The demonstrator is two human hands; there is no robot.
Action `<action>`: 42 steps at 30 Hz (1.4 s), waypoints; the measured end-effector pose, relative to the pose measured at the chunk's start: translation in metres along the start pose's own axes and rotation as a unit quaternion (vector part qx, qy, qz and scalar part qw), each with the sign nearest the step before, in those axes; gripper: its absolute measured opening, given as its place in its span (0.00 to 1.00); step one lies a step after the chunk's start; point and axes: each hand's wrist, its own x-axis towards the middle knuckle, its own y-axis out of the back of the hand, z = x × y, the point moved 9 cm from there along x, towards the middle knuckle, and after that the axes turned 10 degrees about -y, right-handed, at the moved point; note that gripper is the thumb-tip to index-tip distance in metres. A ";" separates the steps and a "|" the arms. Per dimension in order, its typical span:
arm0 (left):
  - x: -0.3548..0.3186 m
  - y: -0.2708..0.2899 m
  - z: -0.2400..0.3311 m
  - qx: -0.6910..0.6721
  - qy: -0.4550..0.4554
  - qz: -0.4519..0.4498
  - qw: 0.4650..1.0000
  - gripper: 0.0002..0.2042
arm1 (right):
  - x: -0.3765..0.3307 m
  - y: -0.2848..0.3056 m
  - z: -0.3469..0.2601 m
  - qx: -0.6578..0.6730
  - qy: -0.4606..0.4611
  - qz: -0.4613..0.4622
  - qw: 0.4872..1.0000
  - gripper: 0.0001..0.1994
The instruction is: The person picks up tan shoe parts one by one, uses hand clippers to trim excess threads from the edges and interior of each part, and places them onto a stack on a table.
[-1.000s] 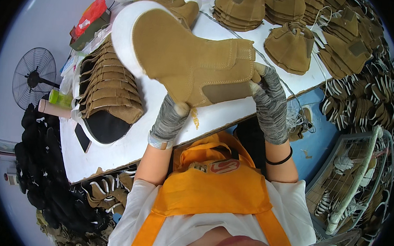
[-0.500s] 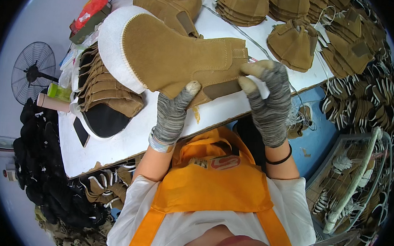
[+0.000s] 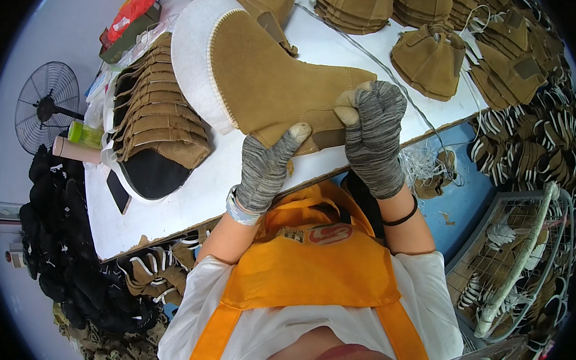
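Boot (image 3: 277, 81) in L hand (image 3: 264, 169), R hand (image 3: 375, 139)

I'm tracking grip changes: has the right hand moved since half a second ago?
Yes, leftward: the fingerless-gloved right hand now appears closer, in this view, to the black caged fan.

Left hand (image 3: 267, 168) and right hand (image 3: 373, 137) hold a brown boot (image 3: 270, 81) over the table (image 3: 213, 186).

Head-worn fisheye, near, facing down at table (image 3: 220, 176).
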 end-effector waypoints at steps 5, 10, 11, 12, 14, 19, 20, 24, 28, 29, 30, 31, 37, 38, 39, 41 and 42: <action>0.000 0.013 -0.006 0.043 -0.029 0.017 0.998 0.16 | -0.004 0.022 0.047 0.230 -0.177 0.030 0.956 0.08; 0.003 0.027 -0.007 -0.033 -0.027 0.090 0.995 0.15 | -0.019 0.023 0.095 0.259 -0.365 0.051 0.893 0.12; 0.003 0.027 -0.005 -0.038 -0.035 0.106 0.993 0.15 | -0.021 0.023 0.097 0.267 -0.377 0.053 0.885 0.13; 0.002 0.027 -0.003 -0.042 -0.040 0.120 0.991 0.14 | -0.021 0.023 0.088 0.252 -0.319 0.056 0.912 0.13; 0.003 0.022 0.004 -0.001 -0.044 0.083 0.996 0.14 | -0.025 0.017 0.065 0.217 -0.200 0.062 0.954 0.13; -0.001 0.017 0.013 0.126 -0.086 0.049 0.987 0.14 | 0.008 0.004 -0.006 -0.044 -0.005 -0.068 0.997 0.14; -0.003 0.016 0.014 0.125 -0.088 0.053 0.987 0.14 | 0.011 0.004 -0.002 -0.038 -0.014 -0.053 0.998 0.14; -0.003 0.032 0.009 0.030 -0.084 0.112 0.990 0.15 | 0.015 0.010 0.089 -0.058 -0.217 -0.011 0.974 0.13; -0.008 0.052 -0.004 0.031 -0.105 0.110 0.988 0.19 | 0.007 -0.040 0.137 -0.269 -0.192 -0.120 0.936 0.14; -0.008 0.054 -0.004 0.031 -0.112 0.113 0.987 0.20 | 0.005 -0.051 0.140 -0.309 -0.196 -0.140 0.920 0.15; -0.009 0.056 -0.003 0.032 -0.119 0.117 0.985 0.21 | 0.003 -0.060 0.142 -0.347 -0.198 -0.162 0.902 0.15; -0.009 0.058 -0.005 -0.010 -0.111 0.132 0.985 0.23 | 0.001 -0.066 0.142 -0.369 -0.194 -0.184 0.890 0.14; -0.009 0.065 -0.007 -0.090 -0.082 0.161 0.980 0.30 | -0.004 -0.079 0.151 -0.355 -0.220 -0.215 0.883 0.10; -0.009 0.064 -0.005 -0.091 -0.086 0.163 0.979 0.31 | -0.003 -0.077 0.148 -0.357 -0.200 -0.196 0.891 0.10; -0.009 0.063 -0.004 -0.095 -0.082 0.165 0.978 0.30 | -0.003 -0.074 0.149 -0.346 -0.186 -0.165 0.905 0.10; -0.010 0.061 -0.004 -0.103 -0.073 0.167 0.978 0.29 | -0.006 -0.081 0.166 -0.298 -0.221 -0.219 0.903 0.10; -0.010 0.060 -0.003 -0.077 -0.074 0.160 0.981 0.28 | -0.008 -0.084 0.171 -0.273 -0.238 -0.246 0.899 0.10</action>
